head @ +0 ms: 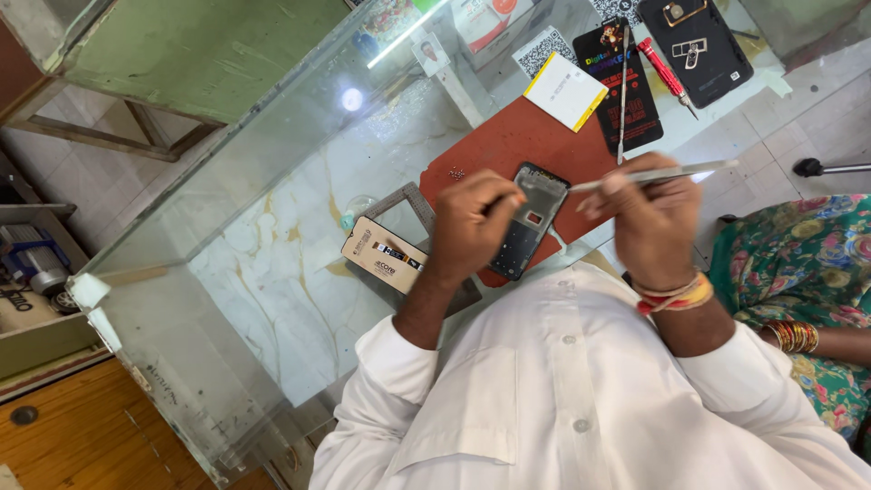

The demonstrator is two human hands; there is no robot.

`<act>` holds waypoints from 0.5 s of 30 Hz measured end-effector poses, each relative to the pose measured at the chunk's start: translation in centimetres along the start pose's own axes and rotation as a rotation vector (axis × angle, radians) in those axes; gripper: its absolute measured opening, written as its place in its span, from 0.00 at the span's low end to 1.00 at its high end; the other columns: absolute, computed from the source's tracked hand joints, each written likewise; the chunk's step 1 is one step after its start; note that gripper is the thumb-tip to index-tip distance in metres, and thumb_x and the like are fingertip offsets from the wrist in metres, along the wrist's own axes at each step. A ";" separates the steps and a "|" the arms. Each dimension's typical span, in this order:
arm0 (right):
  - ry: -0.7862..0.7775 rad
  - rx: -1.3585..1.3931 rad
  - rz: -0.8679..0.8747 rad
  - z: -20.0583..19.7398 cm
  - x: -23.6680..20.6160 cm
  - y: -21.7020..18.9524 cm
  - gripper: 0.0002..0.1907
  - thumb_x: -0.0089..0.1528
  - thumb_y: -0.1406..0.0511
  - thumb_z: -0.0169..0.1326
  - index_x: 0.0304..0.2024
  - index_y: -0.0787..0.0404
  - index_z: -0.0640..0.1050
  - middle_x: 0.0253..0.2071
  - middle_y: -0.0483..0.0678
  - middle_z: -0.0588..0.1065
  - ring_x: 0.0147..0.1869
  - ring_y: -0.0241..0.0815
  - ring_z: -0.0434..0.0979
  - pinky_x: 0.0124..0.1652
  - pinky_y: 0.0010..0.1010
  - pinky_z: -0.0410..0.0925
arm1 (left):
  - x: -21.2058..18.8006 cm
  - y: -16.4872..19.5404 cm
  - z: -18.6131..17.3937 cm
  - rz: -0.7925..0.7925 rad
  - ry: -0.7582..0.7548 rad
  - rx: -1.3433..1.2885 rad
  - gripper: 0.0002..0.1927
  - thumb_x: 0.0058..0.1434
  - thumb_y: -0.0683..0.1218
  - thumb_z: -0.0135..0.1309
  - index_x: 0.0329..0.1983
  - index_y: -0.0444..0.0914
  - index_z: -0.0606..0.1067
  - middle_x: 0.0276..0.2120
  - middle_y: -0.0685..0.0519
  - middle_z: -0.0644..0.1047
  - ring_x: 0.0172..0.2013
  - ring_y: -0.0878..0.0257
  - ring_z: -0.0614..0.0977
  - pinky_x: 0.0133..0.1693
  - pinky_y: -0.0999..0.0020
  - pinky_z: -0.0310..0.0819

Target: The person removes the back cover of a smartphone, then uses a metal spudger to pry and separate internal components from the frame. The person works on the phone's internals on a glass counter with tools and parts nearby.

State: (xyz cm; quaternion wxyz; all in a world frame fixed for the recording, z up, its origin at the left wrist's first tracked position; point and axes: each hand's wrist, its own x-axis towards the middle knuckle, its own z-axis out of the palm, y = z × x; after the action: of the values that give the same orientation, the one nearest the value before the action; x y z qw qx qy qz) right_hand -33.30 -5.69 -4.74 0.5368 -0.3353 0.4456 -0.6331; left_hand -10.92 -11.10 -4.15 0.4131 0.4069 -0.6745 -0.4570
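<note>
Box (pixel 385 255), tan and flat, lying on the glass surface (pixel 272 236) just left of the left hand (pixel 470 227). Left hand's fingers curled together on the left edge of an opened black phone (pixel 530 220), pinching its frame and steadying it. Phone resting partly on a reddish-brown mat (pixel 517 141), between the two hands, tilted with its top away from the body. Tiny screws (pixel 456 173) on the mat, just beyond the left fingers. Right hand (pixel 649 222) just right of the phone, fingers pressed together around a slim silver tool (pixel 662 173), likely tweezers, gripped near the middle. Well beyond the right fingers: white-and-yellow pad (pixel 565 89), red screwdriver (pixel 666 75), black phone back cover (pixel 694 36). Far right, another person's flowered sleeve (pixel 798 263) with bangles.
</note>
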 end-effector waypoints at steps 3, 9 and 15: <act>0.042 -0.053 -0.152 -1.0 0.7 -0.4 0.08 0.75 0.73 0.58 0.41 0.71 0.74 0.33 0.57 0.79 0.36 0.42 0.82 0.40 0.30 0.78 | -0.1 -1.3 -1.4 -0.317 0.191 -0.142 0.10 0.71 0.39 0.50 0.33 0.33 0.75 0.23 0.50 0.74 0.23 0.68 0.73 0.26 0.72 0.65; -0.060 -0.631 -0.283 -0.3 0.2 1.0 0.08 0.68 0.77 0.62 0.48 0.75 0.78 0.44 0.57 0.81 0.45 0.43 0.84 0.48 0.31 0.76 | -0.2 -1.1 0.2 0.151 0.244 0.498 0.13 0.70 0.48 0.60 0.52 0.35 0.77 0.41 0.51 0.77 0.40 0.58 0.80 0.45 0.61 0.76; -0.146 -0.833 -0.460 0.7 1.3 1.6 0.09 0.63 0.77 0.65 0.45 0.70 0.81 0.42 0.55 0.81 0.42 0.42 0.84 0.42 0.27 0.76 | -1.6 0.0 3.8 0.068 -0.035 0.806 0.37 0.51 0.59 0.67 0.56 0.29 0.75 0.50 0.42 0.73 0.48 0.47 0.74 0.47 0.50 0.70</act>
State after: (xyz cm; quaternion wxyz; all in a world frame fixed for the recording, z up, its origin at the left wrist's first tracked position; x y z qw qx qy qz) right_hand -32.31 -7.19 -6.05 0.2326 -0.6555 0.5366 -0.4778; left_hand -13.96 -8.55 -5.41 0.2239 0.5059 -0.8196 -0.1489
